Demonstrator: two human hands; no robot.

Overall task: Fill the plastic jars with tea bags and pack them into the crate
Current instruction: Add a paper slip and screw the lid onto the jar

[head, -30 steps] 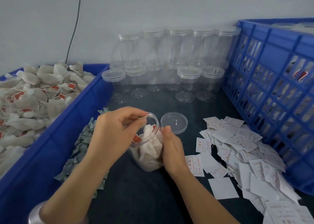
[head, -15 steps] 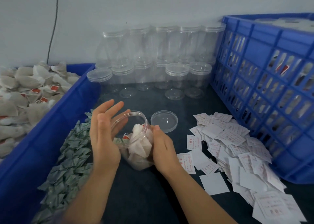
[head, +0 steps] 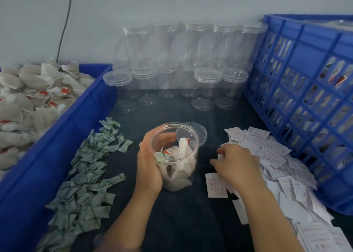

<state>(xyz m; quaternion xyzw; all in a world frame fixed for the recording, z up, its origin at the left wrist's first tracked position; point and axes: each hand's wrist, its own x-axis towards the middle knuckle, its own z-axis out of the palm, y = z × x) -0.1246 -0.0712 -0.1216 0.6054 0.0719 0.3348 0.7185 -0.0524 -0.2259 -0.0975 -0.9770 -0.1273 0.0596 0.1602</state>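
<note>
Right hand (head: 236,164) has left the jar (head: 176,156) for the near-right paper slips (head: 275,156), fingers curled, hold unclear; left hand (head: 150,164) wraps the open, part-filled jar at centre—light, slick, thin-walled, grip mid-body—lid (head: 196,132) behind, crate (head: 305,91) far right.

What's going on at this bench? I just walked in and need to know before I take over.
A person is filling jars with tea bags. The left hand grips an open jar, partly full of tea bags, on the dark table. The right hand reaches into the paper slips beside it. The jar's lid lies just behind it. Empty jars stand at the back, loose tea bags fill the left bin, and the crate sits on the right.
</note>
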